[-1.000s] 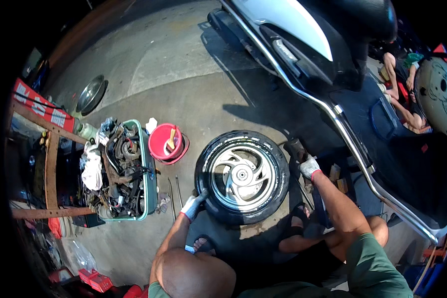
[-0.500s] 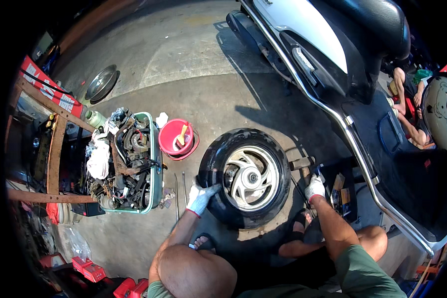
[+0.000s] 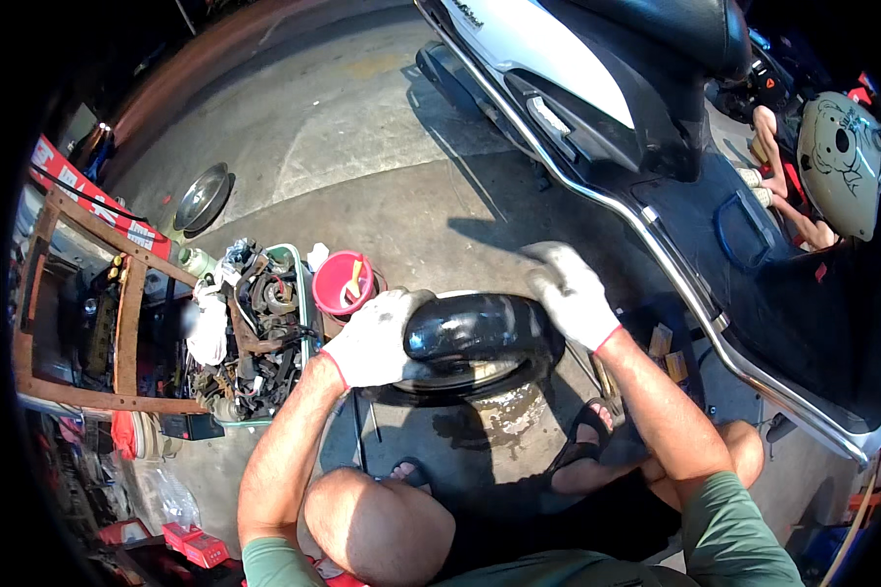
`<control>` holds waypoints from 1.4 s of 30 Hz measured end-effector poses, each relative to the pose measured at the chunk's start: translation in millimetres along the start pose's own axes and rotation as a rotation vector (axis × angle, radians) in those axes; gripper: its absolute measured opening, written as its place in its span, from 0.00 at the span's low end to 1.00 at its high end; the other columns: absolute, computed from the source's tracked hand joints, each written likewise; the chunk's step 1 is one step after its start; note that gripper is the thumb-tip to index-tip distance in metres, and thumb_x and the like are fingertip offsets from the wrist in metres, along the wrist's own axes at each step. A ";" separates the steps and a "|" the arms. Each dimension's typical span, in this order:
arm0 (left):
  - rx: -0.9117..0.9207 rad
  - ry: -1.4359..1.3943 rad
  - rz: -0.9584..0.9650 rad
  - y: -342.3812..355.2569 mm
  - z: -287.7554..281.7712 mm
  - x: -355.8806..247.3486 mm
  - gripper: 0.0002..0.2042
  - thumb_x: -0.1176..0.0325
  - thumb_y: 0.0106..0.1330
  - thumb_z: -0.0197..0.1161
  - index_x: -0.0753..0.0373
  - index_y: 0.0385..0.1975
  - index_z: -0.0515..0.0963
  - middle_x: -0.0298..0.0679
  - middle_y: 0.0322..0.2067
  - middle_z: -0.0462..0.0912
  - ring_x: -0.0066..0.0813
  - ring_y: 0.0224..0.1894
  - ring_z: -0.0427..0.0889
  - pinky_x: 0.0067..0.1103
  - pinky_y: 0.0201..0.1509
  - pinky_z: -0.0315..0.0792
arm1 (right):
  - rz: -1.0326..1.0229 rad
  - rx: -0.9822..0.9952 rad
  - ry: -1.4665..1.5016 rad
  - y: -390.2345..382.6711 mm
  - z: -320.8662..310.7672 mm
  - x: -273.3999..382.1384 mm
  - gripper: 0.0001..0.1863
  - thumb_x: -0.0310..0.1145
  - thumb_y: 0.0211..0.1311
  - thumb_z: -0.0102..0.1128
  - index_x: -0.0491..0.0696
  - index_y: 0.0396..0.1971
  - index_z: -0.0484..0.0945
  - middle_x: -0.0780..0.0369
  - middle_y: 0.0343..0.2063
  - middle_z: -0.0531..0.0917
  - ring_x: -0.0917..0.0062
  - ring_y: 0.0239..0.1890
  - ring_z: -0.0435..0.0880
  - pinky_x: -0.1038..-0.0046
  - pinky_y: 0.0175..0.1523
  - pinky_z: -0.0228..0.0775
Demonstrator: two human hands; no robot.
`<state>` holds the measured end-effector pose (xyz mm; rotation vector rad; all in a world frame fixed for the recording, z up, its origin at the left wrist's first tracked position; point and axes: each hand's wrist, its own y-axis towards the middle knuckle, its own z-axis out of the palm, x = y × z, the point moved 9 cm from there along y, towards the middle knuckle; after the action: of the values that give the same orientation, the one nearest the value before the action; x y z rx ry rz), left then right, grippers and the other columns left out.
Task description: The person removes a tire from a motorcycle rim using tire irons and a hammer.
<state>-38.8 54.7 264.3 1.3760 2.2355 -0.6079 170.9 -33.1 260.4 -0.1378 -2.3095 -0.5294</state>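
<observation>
A scooter wheel with a black, wet-looking tyre [image 3: 475, 328] is tipped up on its edge in front of me, its pale rim mostly hidden. My left hand [image 3: 377, 338], in a white glove, grips the tyre's left side. At the upper right of the tyre is my right hand [image 3: 568, 298], also gloved, slightly blurred, its fingers apart. Whether it touches the rubber I cannot tell. A wet patch [image 3: 504, 416] darkens the concrete just below the wheel.
Left of the wheel stand a red bucket [image 3: 341, 279] with a yellow-handled brush [image 3: 353, 278] and a bin of used parts [image 3: 264, 333]. A white and black scooter [image 3: 597, 98] with a chrome side rail fills the right. Beyond it a person's legs [image 3: 773, 161] show beside a helmet [image 3: 842, 161].
The wheel lay flat and is now tilted up on its edge. My right hand left the hammer by the wheel and moved up to the tyre's right side. My left hand rose with the tyre.
</observation>
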 end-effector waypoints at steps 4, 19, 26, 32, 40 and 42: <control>0.074 0.064 0.100 12.9 6.9 -16.6 0.40 0.58 0.45 0.72 0.66 0.61 0.66 0.55 0.55 0.73 0.51 0.59 0.73 0.35 0.64 0.65 | 0.097 0.399 0.019 -14.2 50.7 29.4 0.22 0.47 0.70 0.45 0.47 0.50 0.76 0.51 0.48 0.79 0.57 0.53 0.77 0.62 0.59 0.67; -0.065 -0.540 -0.545 -14.7 59.7 30.4 0.30 0.42 0.68 0.54 0.61 0.59 0.71 0.42 0.52 0.79 0.40 0.51 0.78 0.31 0.59 0.69 | 0.502 0.242 0.026 -20.1 60.7 3.0 0.33 0.54 0.66 0.44 0.39 0.55 0.72 0.45 0.49 0.80 0.54 0.54 0.78 0.62 0.60 0.68; -0.609 -1.142 -0.550 7.2 107.8 5.1 0.23 0.60 0.61 0.69 0.70 0.50 0.77 0.40 0.39 0.83 0.26 0.37 0.81 0.23 0.44 0.76 | 0.405 0.172 0.298 -66.5 64.2 -2.6 0.31 0.46 0.63 0.54 0.36 0.57 0.69 0.41 0.46 0.80 0.54 0.48 0.82 0.60 0.51 0.74; -0.515 -1.171 -0.503 -21.7 98.0 -3.1 0.22 0.63 0.59 0.69 0.70 0.49 0.76 0.39 0.39 0.83 0.25 0.37 0.81 0.23 0.42 0.76 | 0.893 -0.038 0.870 -125.1 81.8 -138.4 0.17 0.37 0.65 0.53 0.41 0.46 0.79 0.55 0.34 0.85 0.70 0.32 0.85 0.69 0.37 0.78; -0.416 -1.215 -0.492 -36.7 97.1 6.9 0.24 0.61 0.61 0.65 0.66 0.55 0.73 0.39 0.43 0.82 0.30 0.42 0.83 0.26 0.49 0.77 | 0.839 0.371 -0.666 -245.3 91.8 -297.6 0.14 0.27 0.61 0.50 0.43 0.45 0.79 0.51 0.43 0.83 0.60 0.42 0.87 0.63 0.43 0.81; -0.470 -1.208 -0.518 -50.1 93.6 13.6 0.23 0.64 0.59 0.65 0.65 0.55 0.74 0.37 0.44 0.81 0.27 0.43 0.80 0.25 0.50 0.73 | 0.828 0.380 -0.728 -239.3 100.5 -290.6 0.13 0.29 0.63 0.51 0.47 0.43 0.81 0.54 0.43 0.84 0.64 0.45 0.86 0.66 0.45 0.80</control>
<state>-76.6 -10.1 187.9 0.0417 1.4913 -0.7273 252.2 -192.2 -85.9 -1.1911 -2.6653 0.4570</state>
